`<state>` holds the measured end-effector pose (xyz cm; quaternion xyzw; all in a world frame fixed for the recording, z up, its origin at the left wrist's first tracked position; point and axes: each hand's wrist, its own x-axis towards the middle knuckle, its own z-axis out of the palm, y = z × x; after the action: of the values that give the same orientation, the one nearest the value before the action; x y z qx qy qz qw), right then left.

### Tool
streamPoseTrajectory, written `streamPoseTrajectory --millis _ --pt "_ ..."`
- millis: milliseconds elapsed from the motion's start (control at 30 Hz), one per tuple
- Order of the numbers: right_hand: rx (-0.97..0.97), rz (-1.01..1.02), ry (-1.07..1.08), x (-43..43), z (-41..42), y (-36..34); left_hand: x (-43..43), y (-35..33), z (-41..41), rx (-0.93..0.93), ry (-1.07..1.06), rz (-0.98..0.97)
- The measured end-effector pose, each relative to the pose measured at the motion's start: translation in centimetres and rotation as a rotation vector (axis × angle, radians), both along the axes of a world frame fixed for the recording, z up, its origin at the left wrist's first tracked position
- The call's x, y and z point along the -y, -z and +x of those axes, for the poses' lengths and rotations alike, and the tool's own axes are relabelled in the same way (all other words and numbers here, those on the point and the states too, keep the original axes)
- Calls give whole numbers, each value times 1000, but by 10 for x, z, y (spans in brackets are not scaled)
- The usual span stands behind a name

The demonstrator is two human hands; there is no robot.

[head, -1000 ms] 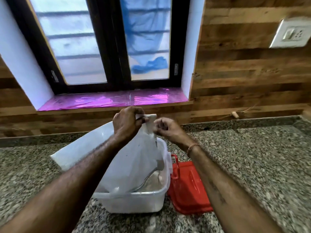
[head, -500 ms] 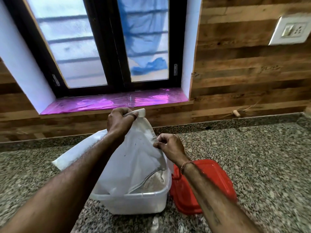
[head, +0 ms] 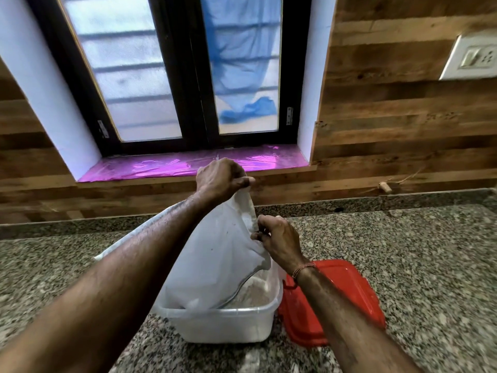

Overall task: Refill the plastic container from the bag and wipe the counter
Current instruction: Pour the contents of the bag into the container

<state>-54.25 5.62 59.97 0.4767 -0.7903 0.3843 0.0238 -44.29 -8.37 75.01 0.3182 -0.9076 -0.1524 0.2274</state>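
We see a granite counter (head: pixel 403 251) under a window w/ pink-lined sill (head: pixel 193 165), wood wall behind. Left hand (head: pixel 220 179) and right hand (head: pixel 279 240) both pinch a white bag (head: pixel 215 254) upended in a plastic container (head: pixel 223 324) mid-counter; red lid (head: pixel 349 286) touches its right side.

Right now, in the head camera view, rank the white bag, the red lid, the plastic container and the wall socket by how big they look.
1. white bag
2. plastic container and red lid: both partly hidden, too close to rank
3. wall socket, though farther away

White bag (head: pixel 215 254) upended in clear plastic container (head: pixel 228 325), pale powder inside, on speckled counter (head: pixel 403 251)
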Motion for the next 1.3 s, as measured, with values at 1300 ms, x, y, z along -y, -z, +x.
streamPoseTrajectory --millis 1300 --pt "-581 62 -220 -2 -17 -104 -5 48 80 -192 -19 -70"
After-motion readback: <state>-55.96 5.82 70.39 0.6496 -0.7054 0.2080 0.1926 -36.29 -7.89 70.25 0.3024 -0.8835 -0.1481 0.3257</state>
